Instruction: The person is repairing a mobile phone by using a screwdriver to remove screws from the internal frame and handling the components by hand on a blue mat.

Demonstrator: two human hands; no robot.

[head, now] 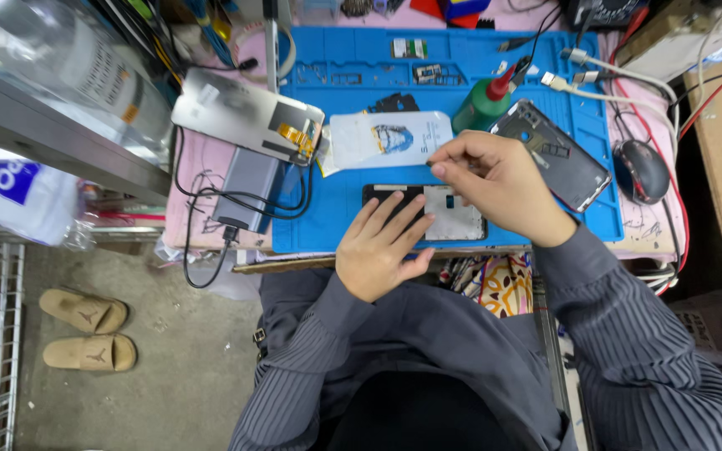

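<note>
Phone [453, 215] lies at six o'clock of blue mat [344, 209]; left hand [380, 244], fingers spread, steadies it, right hand [495, 179] pinches something tiny above.

Seen from above, a person in a dark striped shirt sits at a bench [211, 179] covered by a blue silicone repair mat [344, 79]. The left hand [380, 247] lies flat, fingers pressing a dark opened smartphone [453, 219] at the mat's six o'clock edge. The right hand [495, 184] hovers just above it, fingertips pinched together. At twelve o'clock stands a green squeeze bottle with red nozzle [485, 102]; at two o'clock lies a grey phone back frame [555, 155]; at three o'clock, a black computer mouse [640, 170]; at ten o'clock, a silver display panel [244, 113].
</note>
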